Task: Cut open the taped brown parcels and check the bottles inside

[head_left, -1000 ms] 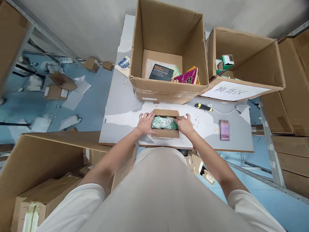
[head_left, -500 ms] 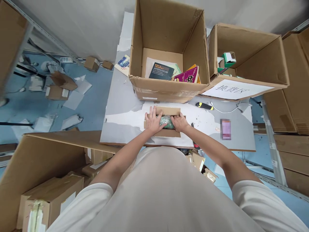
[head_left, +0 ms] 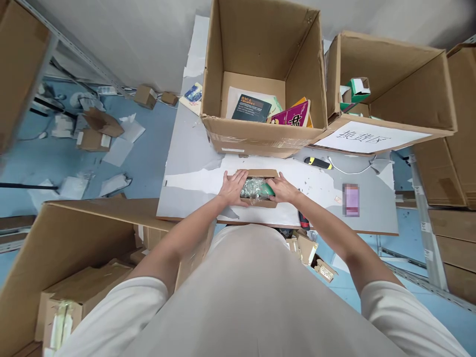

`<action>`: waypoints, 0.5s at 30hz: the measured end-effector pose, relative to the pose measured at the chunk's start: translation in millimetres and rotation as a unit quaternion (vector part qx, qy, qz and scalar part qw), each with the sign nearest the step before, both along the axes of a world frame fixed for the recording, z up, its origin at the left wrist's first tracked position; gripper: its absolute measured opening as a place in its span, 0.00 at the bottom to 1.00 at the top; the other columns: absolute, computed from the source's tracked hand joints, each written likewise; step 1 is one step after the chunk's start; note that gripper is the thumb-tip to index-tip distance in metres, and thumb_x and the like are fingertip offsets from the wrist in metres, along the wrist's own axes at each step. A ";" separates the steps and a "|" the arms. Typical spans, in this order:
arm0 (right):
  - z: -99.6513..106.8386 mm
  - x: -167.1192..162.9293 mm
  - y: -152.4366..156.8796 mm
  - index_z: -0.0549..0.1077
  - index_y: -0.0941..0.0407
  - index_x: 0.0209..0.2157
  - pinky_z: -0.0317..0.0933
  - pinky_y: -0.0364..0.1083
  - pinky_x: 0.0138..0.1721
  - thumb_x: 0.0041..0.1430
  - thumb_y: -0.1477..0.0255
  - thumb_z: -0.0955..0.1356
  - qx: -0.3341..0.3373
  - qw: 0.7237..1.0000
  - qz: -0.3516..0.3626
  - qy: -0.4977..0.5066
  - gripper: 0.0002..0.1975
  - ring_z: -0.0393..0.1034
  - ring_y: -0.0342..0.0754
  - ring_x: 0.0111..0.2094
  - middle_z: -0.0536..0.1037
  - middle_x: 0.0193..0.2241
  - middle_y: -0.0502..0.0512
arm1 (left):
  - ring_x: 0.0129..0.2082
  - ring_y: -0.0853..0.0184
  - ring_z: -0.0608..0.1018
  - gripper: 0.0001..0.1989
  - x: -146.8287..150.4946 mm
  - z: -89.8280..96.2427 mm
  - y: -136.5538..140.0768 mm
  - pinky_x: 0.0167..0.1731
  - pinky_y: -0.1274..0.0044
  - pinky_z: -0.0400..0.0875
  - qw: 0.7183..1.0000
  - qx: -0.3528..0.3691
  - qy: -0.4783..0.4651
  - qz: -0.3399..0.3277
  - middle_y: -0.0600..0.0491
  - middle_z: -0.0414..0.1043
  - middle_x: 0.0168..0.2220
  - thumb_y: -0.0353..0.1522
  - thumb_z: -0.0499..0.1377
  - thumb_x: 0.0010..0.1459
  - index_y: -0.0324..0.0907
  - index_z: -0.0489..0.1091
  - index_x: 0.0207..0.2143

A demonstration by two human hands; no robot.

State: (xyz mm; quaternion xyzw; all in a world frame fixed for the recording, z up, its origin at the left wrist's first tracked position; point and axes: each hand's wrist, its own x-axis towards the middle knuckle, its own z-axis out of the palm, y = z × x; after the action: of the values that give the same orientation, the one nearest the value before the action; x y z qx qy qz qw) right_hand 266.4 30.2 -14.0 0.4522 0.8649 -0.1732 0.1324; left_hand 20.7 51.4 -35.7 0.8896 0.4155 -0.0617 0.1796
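Note:
A small open cardboard box lies on the table in front of me. Inside it is a green item in clear bubble wrap; some of the wrap bulges over the near edge. My left hand is closed around the left end of the box, fingers along the far side and thumb at the near side. At the opposite end my right hand grips the box, its curled fingers pressing by the green item. The fingertips are partly hidden.
Beyond the small box stands a large carton with books in it. Right of that, another carton holds green boxes. A yellow-black cutter, a white cable and a pink pack lie on the table. A big carton stands left.
The small box's flaps, spread flat earlier, are now raised or folded in at the sides. My left hand has moved from over the wrapped item to the box's left end.

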 end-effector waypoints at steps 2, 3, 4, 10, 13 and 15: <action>2.1 1.7 1.4 0.62 0.63 0.51 0.39 0.63 0.59 0.51 0.68 0.67 -0.003 1.000 -0.004 0.016 0.26 0.67 0.60 0.47 0.74 0.45 0.68 | 0.65 0.46 0.49 0.62 0.7 0.2 -2.6 0.60 0.51 0.31 1.000 0.005 -0.005 0.021 0.36 0.45 0.66 0.55 0.62 0.39 0.34 0.36 0.67; 4.0 1.4 2.3 0.63 0.63 0.50 0.39 0.63 0.59 0.51 0.68 0.67 -0.003 1.000 -0.005 0.019 0.25 0.67 0.60 0.47 0.74 0.44 0.68 | 0.64 0.46 0.51 0.61 1.1 0.7 -3.9 0.61 0.51 0.32 1.000 0.006 -0.007 0.030 0.37 0.47 0.66 0.54 0.62 0.40 0.34 0.37 0.67; 6.6 0.0 3.3 0.64 0.63 0.49 0.39 0.63 0.59 0.51 0.68 0.67 -0.003 1.000 -0.005 0.019 0.24 0.66 0.60 0.47 0.75 0.44 0.67 | 0.64 0.47 0.53 0.59 1.6 1.4 -5.1 0.61 0.52 0.34 0.999 0.007 -0.009 0.037 0.37 0.49 0.65 0.53 0.62 0.41 0.35 0.38 0.66; 30.5 -25.0 8.3 0.67 0.61 0.46 0.36 0.68 0.58 0.52 0.71 0.67 -0.003 0.996 0.009 -0.086 0.19 0.71 0.59 0.42 0.78 0.38 0.65 | 0.58 0.48 0.60 0.50 10.5 8.6 -7.6 0.59 0.55 0.42 0.998 -0.007 -0.023 0.057 0.38 0.58 0.61 0.51 0.60 0.45 0.36 0.46 0.64; 39.1 -33.6 6.8 0.66 0.61 0.47 0.36 0.69 0.57 0.54 0.71 0.66 0.007 0.991 0.033 -0.129 0.18 0.72 0.58 0.39 0.79 0.34 0.65 | 0.56 0.47 0.61 0.48 15.6 11.1 -7.8 0.58 0.55 0.43 0.998 -0.009 -0.029 0.056 0.38 0.60 0.59 0.51 0.60 0.46 0.37 0.48 0.64; 41.9 -34.8 5.0 0.66 0.62 0.47 0.37 0.69 0.56 0.56 0.65 0.66 0.020 0.992 0.041 -0.122 0.20 0.72 0.60 0.40 0.78 0.34 0.66 | 0.56 0.47 0.61 0.47 17.2 12.0 -8.2 0.58 0.55 0.44 0.998 -0.011 -0.025 0.059 0.38 0.60 0.58 0.50 0.61 0.46 0.38 0.49 0.63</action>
State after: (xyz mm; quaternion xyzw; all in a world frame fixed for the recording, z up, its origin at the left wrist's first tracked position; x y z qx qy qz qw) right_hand 231.6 35.2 27.9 0.4365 0.8635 -0.0941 0.2347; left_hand 37.9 43.2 -23.7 0.8628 0.4615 -0.0332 0.2036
